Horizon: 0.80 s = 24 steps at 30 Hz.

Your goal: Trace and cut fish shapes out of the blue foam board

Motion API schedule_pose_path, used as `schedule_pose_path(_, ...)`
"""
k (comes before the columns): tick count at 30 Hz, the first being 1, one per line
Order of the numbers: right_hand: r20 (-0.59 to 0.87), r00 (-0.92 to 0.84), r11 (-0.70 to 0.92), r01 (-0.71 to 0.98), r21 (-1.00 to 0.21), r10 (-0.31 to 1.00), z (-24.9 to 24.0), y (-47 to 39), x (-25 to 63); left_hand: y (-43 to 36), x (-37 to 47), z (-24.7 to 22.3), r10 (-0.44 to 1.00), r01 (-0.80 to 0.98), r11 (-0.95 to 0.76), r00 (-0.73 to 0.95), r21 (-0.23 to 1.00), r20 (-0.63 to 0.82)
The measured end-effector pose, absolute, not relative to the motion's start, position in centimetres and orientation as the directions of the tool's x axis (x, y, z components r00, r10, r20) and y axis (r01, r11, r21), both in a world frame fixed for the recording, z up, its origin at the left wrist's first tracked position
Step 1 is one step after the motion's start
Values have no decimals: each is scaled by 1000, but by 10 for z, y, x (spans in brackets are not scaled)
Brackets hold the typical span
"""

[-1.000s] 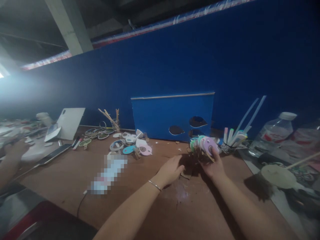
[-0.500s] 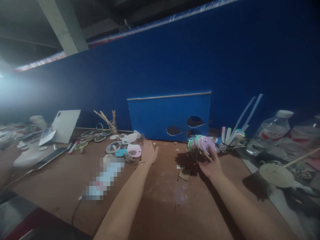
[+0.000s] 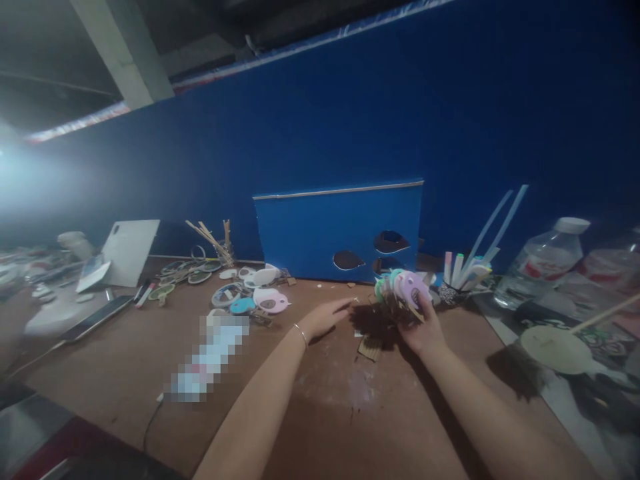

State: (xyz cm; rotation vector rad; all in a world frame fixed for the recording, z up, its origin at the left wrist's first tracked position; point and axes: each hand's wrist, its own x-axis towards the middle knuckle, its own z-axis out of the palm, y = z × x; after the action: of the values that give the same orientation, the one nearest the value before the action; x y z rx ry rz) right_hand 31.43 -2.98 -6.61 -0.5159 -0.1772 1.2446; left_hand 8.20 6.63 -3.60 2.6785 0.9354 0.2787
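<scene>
My right hand (image 3: pixel 423 330) grips a bundle of fish- or bird-like paper cutouts (image 3: pixel 413 288), with a lilac one in front and green ones behind, raised over the table. My left hand (image 3: pixel 327 317) is stretched flat toward it, fingers extended and nothing in them, still apart from the bundle. To its left lies a loose group of similar cutouts, among them a pink one (image 3: pixel 273 301), a turquoise one (image 3: pixel 243 306) and white ones (image 3: pixel 267 275). A small scrap of corrugated cardboard (image 3: pixel 370 348) rests below the bundle.
A blue board (image 3: pixel 320 230) with leaf-shaped holes leans on the dark blue partition. At right stand a pen holder (image 3: pixel 453 293), a water bottle (image 3: pixel 543 263) and a round cup-like object with a stick (image 3: pixel 555 350). Wooden sticks (image 3: pixel 213 237) and a phone (image 3: pixel 97 319) are at left.
My left hand has moved right, from beside the loose cutouts toward the bundle. My right hand stays nearly in place with the cutouts.
</scene>
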Motion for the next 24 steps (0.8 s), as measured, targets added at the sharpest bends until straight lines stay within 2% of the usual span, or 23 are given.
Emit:
schedule_pose_path(2,-136,318,224,-858,-463,938,-68,-30,315,68,83,-32,707,641,-702,679,311,198)
schedule_pose_path(4,-123,313,225,-859,-460,942,-69,-31,315,77,78,-32,815,792,-566,495,230,300)
schedule_pose_path(7,-88,314,239,-851,-469,945,-68,-30,314,96,63,-40,923,954,-281,238,106,304)
schedule_pose_path(9,-84,316,243,-850,-468,945,-67,-29,313,106,54,-47,953,989,-148,139,14,268)
schedule_pose_path(17,-147,313,225,-875,-430,938,-64,-29,312,129,48,-42,975,997,-63,71,-45,213)
schedule_pose_path(24,-213,290,190,-900,-393,933,-59,-28,313,142,47,-24,984,991,-123,128,-53,123)
